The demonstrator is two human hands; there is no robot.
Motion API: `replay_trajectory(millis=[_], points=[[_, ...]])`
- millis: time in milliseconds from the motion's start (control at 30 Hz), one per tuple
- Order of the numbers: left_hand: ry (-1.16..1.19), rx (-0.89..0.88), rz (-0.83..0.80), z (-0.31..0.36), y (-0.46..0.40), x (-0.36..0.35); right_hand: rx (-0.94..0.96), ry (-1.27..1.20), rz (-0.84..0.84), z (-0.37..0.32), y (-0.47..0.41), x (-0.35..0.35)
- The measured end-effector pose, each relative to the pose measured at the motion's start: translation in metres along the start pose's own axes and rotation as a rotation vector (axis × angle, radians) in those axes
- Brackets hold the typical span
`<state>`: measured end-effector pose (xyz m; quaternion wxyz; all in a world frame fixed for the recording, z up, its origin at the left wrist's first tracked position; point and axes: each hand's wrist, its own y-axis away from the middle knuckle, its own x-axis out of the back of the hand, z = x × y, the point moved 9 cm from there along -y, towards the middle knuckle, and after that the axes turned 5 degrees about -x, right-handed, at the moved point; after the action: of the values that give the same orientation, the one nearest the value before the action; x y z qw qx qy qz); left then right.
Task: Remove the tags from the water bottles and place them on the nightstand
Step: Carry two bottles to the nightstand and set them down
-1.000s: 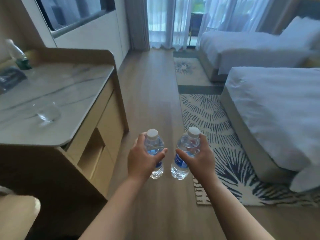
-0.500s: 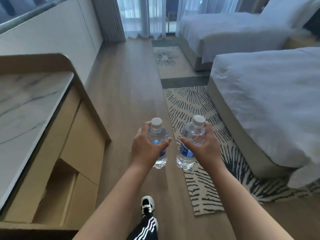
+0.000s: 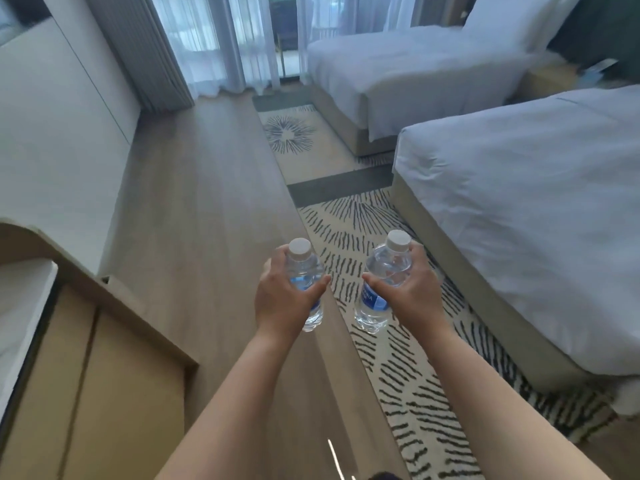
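My left hand (image 3: 282,299) grips a small clear water bottle (image 3: 305,268) with a white cap and a blue label, held upright over the wooden floor. My right hand (image 3: 410,291) grips a second clear water bottle (image 3: 382,282) of the same kind, upright above the rug's edge. The two bottles are a short gap apart. No tag shows on either neck. A nightstand (image 3: 545,81) with a wooden top stands between the two beds at the far right, with blurred items on it.
Two white beds fill the right side, the near one (image 3: 519,202) and the far one (image 3: 398,71). A patterned rug (image 3: 398,358) runs along them. A wooden cabinet (image 3: 97,375) with a marble top is at the left. Curtains (image 3: 214,46) hang ahead.
The view has advanced down the room and turned right: the cabinet slid left and the beds and nightstand came closer. Both hands still hold the bottles the same way.
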<state>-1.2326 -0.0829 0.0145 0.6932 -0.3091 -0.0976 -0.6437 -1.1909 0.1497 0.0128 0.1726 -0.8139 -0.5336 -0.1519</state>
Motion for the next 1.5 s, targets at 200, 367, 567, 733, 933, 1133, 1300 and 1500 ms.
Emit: replay_trajectory(millis=[200, 367, 567, 733, 933, 1133, 1300, 1500], points=[[0.012, -0.009, -0.001, -0.027, -0.099, -0.033, -0.020, -0.005, 0.033, 0.013, -0.099, -0.022], [0.028, -0.017, -0.009, -0.044, -0.199, -0.082, -0.011, -0.002, 0.037, 0.028, -0.209, -0.040], [0.043, -0.028, -0.038, -0.041, -0.341, -0.146, 0.007, -0.004, 0.027, 0.030, -0.362, -0.054], [0.055, -0.039, -0.010, -0.037, -0.447, -0.182, 0.015, 0.004, 0.030, 0.027, -0.472, -0.061], [0.083, -0.025, -0.024, -0.056, -0.557, -0.229, 0.027, 0.039, 0.069, 0.033, -0.589, -0.081], [0.095, -0.060, -0.099, -0.092, -0.690, -0.286, 0.009, 0.025, 0.101, 0.051, -0.722, -0.122], [0.075, -0.100, -0.163, -0.102, -0.818, -0.326, -0.025, 0.037, 0.156, 0.049, -0.837, -0.144], [0.117, -0.125, -0.251, -0.100, -0.946, -0.385, -0.083, 0.050, 0.220, 0.053, -0.957, -0.145]])
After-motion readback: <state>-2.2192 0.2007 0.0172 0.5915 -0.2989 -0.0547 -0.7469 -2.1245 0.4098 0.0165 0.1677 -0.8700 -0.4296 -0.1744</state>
